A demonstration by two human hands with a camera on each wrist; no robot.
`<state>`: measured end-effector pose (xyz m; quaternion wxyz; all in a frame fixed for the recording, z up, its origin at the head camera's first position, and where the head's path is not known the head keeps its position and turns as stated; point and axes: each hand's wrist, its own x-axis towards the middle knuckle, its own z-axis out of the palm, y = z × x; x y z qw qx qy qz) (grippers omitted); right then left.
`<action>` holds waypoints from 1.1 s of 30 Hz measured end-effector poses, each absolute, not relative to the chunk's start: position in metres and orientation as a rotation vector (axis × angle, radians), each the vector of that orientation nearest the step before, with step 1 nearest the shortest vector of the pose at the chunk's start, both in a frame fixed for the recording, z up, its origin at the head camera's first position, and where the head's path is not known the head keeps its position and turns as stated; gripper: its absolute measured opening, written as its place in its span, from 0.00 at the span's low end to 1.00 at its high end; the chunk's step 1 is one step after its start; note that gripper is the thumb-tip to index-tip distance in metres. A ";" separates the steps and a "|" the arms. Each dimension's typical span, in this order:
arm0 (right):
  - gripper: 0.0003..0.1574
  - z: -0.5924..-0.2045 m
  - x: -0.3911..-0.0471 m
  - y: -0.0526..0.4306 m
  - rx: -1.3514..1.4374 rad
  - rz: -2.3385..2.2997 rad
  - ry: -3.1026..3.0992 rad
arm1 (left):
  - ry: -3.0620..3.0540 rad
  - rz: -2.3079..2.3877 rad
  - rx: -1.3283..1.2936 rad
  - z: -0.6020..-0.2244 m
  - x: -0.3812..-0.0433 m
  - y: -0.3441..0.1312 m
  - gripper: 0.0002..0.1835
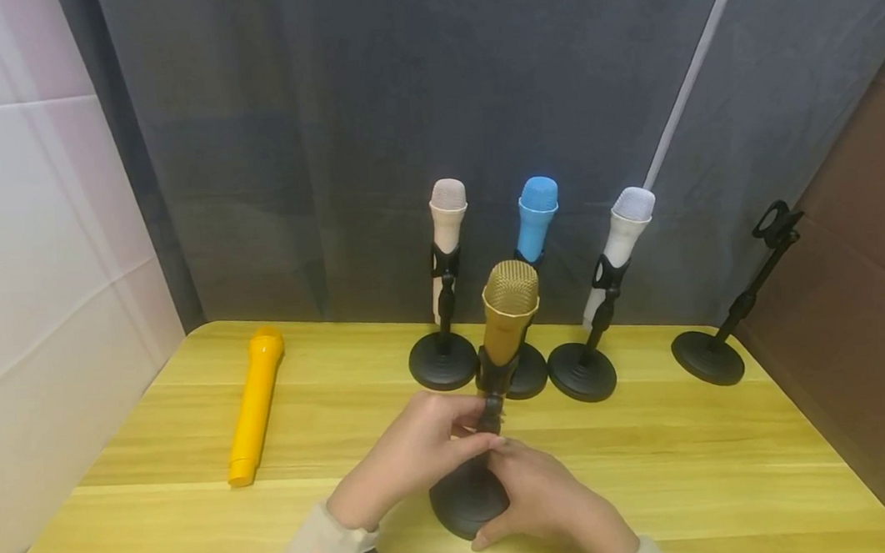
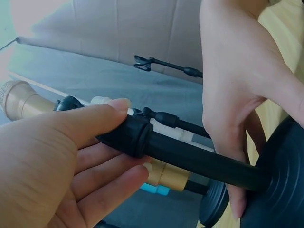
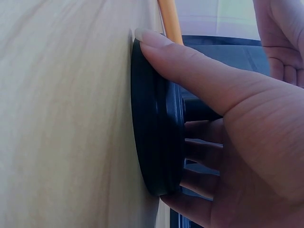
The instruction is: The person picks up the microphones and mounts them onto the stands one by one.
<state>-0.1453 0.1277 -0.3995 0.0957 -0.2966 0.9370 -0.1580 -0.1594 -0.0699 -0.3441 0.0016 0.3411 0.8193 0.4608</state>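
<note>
A gold microphone (image 1: 512, 310) sits in the clip of a black microphone stand (image 2: 199, 164), near the front of the table. My left hand (image 1: 421, 445) holds the stand's pole at its thick collar, thumb on one side and fingers curled beneath, as the left wrist view shows. Lower down, my right hand (image 1: 540, 493) grips the stand's round base (image 3: 156, 123), thumb on its rim and fingers spread across the far side. The base is close over the wooden tabletop in the right wrist view.
Behind stand a beige microphone (image 1: 448, 213), a blue microphone (image 1: 536, 221) and a white microphone (image 1: 624, 233), each in a black stand. A bare stand (image 1: 723, 337) is at the far right. A yellow microphone (image 1: 257, 407) lies on the wooden table (image 1: 154, 509) at left.
</note>
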 end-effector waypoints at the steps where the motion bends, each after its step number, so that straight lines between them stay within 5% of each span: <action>1: 0.64 -0.399 -0.145 0.128 -0.877 -0.470 2.775 | 2.569 1.450 1.062 -0.344 -0.159 -0.069 0.05; 33: 0.68 -0.399 -0.145 0.127 -0.766 -0.523 2.716 | 2.678 1.323 0.932 -0.344 -0.156 -0.066 0.05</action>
